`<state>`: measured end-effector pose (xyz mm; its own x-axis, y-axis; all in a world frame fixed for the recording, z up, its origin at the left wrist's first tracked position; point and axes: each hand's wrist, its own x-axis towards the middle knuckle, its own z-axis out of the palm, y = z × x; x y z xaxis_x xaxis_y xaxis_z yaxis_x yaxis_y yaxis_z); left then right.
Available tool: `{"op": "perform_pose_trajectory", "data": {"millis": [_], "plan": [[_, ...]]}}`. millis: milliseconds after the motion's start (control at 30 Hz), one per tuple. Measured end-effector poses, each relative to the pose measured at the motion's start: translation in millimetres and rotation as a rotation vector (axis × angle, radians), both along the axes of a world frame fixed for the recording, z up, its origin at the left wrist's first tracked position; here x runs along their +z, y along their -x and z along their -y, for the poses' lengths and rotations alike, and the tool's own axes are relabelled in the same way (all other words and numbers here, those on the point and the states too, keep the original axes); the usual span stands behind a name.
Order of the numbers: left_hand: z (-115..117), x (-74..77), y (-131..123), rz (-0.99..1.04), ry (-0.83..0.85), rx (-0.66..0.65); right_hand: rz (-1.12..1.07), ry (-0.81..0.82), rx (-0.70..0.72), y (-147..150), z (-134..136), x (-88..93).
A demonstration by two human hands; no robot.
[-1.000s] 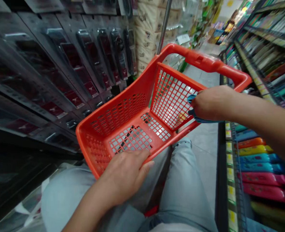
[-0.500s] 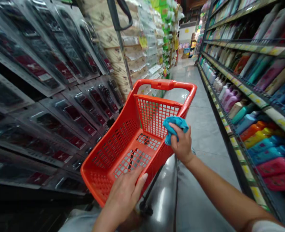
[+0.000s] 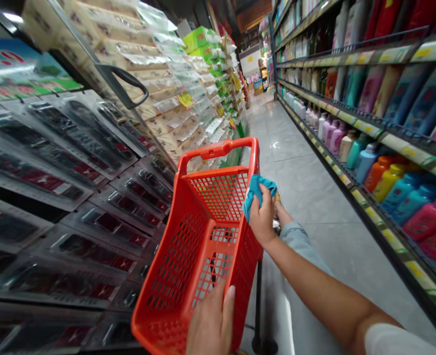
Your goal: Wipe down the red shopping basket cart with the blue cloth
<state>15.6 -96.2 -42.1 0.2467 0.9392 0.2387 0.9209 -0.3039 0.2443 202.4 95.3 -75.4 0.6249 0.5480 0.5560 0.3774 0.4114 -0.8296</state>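
A red plastic shopping basket (image 3: 241, 256) with lattice walls and a raised handle stands tilted in my view, with nothing lying inside. My left hand (image 3: 210, 323) grips its right rim near the front, fingers over the inside and thumb along the outside. A crumpled blue cloth (image 3: 252, 191) is bunched in my right hand (image 3: 264, 219). That hand presses the cloth against the basket's right side, just below the handle. The fingers of my left hand are partly hidden beyond the rim.
Packaged goods (image 3: 88, 217) hang on the left. Behind them rise stacked beige packs (image 3: 140, 64) and a grey handle (image 3: 123, 86) on a metal pole. Shelves of bottles (image 3: 387, 182) line the right. A grey tiled aisle (image 3: 295, 182) runs between. My bent leg (image 3: 301, 241) is beside the basket.
The view has shifted, so the basket appears straighter and lower. My right hand and the cloth stay at the right rim, moved slightly around it. My left hand keeps its grip.
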Motion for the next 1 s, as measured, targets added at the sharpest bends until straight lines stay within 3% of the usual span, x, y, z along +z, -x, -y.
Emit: {"op": "perform_pose_trajectory", "data": {"millis": [100, 200, 300, 367, 500, 567, 633, 800, 867, 1000], "plan": [[-3, 3.2, 2, 0.033, 0.003, 0.012, 0.14, -0.028, 0.133, 7, 16, -9.3], [-9, 10.4, 3, 0.061, 0.015, 0.045, 0.143, -0.021, 0.18, -6, -18, 11.7], [-13, 13.0, 4, 0.064, 0.054, 0.081, -0.051, 0.097, 0.112, -15, -59, 39.2], [-14, 10.4, 9, 0.076, 0.068, 0.096, -0.091, 0.118, 0.127, -7, -57, 41.9], [-16, 1.0, 25, 0.092, 0.104, 0.116, 0.112, 0.001, 0.366, 27, 2, 2.3], [-18, -1.8, 32, 0.075, 0.118, 0.14, 0.185, -0.048, 0.454, 38, 18, -17.6], [-21, -2.0, 36, 0.054, 0.097, 0.181, 0.177, -0.032, 0.463, 40, 7, -24.2], [-27, 4.7, 33, 0.086, 0.106, 0.185, -0.099, 0.185, 0.291, 46, -59, -11.0], [-29, 7.0, 30, 0.102, 0.11, 0.173, -0.129, 0.209, 0.278, 55, -56, -14.6], [-30, 9.3, 27, 0.096, 0.117, 0.173, -0.047, 0.164, 0.358, 66, -21, -40.9]]}}
